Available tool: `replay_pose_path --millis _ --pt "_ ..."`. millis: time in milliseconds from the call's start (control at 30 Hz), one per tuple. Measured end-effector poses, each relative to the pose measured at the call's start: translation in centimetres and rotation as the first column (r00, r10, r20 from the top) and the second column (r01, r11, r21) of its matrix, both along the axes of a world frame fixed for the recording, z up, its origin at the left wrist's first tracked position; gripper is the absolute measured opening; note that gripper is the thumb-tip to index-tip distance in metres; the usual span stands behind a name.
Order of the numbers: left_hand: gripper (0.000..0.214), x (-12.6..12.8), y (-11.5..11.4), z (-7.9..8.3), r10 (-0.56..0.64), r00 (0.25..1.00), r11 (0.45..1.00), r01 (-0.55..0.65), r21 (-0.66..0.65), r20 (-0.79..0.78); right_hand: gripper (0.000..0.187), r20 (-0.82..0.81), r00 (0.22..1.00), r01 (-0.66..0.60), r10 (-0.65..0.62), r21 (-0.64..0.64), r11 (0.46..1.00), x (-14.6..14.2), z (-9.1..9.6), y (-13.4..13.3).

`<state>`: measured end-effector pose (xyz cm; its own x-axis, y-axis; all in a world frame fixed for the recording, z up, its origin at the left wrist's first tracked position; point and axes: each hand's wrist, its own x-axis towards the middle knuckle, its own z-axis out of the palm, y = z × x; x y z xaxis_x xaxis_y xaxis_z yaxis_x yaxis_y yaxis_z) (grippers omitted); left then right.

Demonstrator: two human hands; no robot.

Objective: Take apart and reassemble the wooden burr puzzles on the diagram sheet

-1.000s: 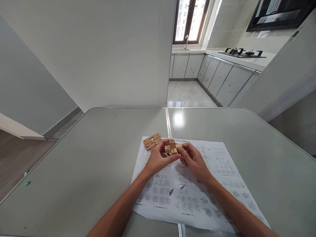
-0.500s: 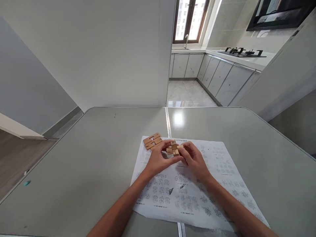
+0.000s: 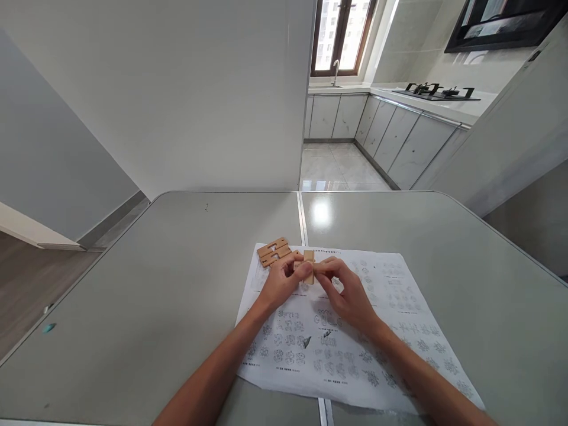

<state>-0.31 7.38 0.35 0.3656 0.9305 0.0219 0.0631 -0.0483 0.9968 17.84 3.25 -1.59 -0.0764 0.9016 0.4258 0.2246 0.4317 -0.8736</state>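
Between my two hands is a small cross-shaped group of interlocking wooden puzzle pieces (image 3: pixel 309 258), held just above the printed sheet. My left hand (image 3: pixel 284 280) pinches its left side, thumb in front and fingers behind. From the right, my right hand (image 3: pixel 344 287) grips a light bar of the same group between thumb and fingers. Several loose notched wooden pieces (image 3: pixel 274 252) lie side by side past my left hand, on the sheet's upper left corner. The fingers partly cover the held pieces.
A large paper sheet (image 3: pixel 306 373) with rows of line diagrams lies under my hands, on a grey table (image 3: pixel 133 319) with a metal seam down its middle. A small teal object (image 3: pixel 49 328) sits near the left edge. A kitchen counter (image 3: pixel 412 106) stands beyond.
The held wooden pieces have been turned, so a tall upright bar now faces me instead of the numbered block ends. My left thumb has moved up onto their front.
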Motion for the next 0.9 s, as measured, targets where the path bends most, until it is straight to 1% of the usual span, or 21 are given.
replay_pose_path --millis 67,133,200,233,300,400,500,600,667,767,800,833,900 --pt "0.048 -0.08 0.11 0.08 -0.004 1.000 1.000 0.004 0.017 -0.012 0.012 0.026 1.000 0.012 -0.013 0.032 0.999 -0.10 0.01 0.00" --pt "0.049 -0.11 0.12 0.20 -0.014 1.000 1.000 0.014 0.002 0.005 0.009 0.027 0.999 0.020 -0.020 0.017 1.000 -0.08 0.06 -0.02" --pt "0.050 -0.08 0.06 0.30 -0.014 1.000 1.000 0.015 -0.017 0.020 0.022 0.015 1.000 0.015 -0.015 -0.020 1.000 0.02 0.16 -0.07" --pt "0.050 -0.06 0.03 0.34 -0.013 1.000 1.000 0.013 -0.015 0.025 0.026 0.010 1.000 0.016 -0.016 -0.037 0.999 0.07 0.21 -0.10" --pt "0.052 -0.02 -0.02 0.36 -0.015 1.000 1.000 0.015 -0.003 0.025 0.023 0.010 1.000 0.027 -0.027 -0.062 0.998 0.15 0.33 -0.14" --pt "0.052 -0.04 -0.05 0.32 -0.024 0.999 1.000 0.024 0.000 0.023 0.017 0.026 0.999 0.045 -0.043 -0.065 0.997 0.15 0.47 -0.14" --pt "0.049 -0.12 -0.06 0.38 -0.021 1.000 1.000 0.021 -0.017 0.009 0.017 0.048 0.998 0.041 -0.040 -0.035 0.999 0.11 0.53 -0.08" --pt "0.047 -0.12 -0.06 0.55 -0.027 1.000 1.000 0.027 -0.002 0.015 0.018 0.073 0.996 0.059 -0.059 0.009 0.998 0.09 0.47 -0.04" --pt "0.047 -0.09 -0.06 0.58 -0.060 0.997 0.998 0.060 -0.003 0.053 0.030 0.092 0.994 0.061 -0.065 0.048 0.997 0.07 0.37 -0.04" --pt "0.051 -0.08 -0.13 0.31 -0.115 0.988 0.993 0.118 -0.027 0.102 0.061 0.159 0.986 0.028 -0.042 0.092 0.995 0.02 0.17 -0.02" --pt "0.052 -0.10 -0.17 0.16 -0.124 0.987 0.991 0.127 -0.029 0.098 0.067 0.188 0.982 0.014 -0.033 0.104 0.994 0.00 0.11 0.00" --pt "0.053 -0.13 -0.22 0.01 -0.126 0.988 0.991 0.129 -0.024 0.084 0.069 0.212 0.977 0.005 -0.030 0.118 0.993 -0.01 0.07 0.03" --pt "0.052 -0.17 -0.31 -0.23 -0.122 0.991 0.992 0.123 -0.006 0.053 0.066 0.236 0.971 0.003 -0.038 0.148 0.989 -0.01 0.05 0.09"
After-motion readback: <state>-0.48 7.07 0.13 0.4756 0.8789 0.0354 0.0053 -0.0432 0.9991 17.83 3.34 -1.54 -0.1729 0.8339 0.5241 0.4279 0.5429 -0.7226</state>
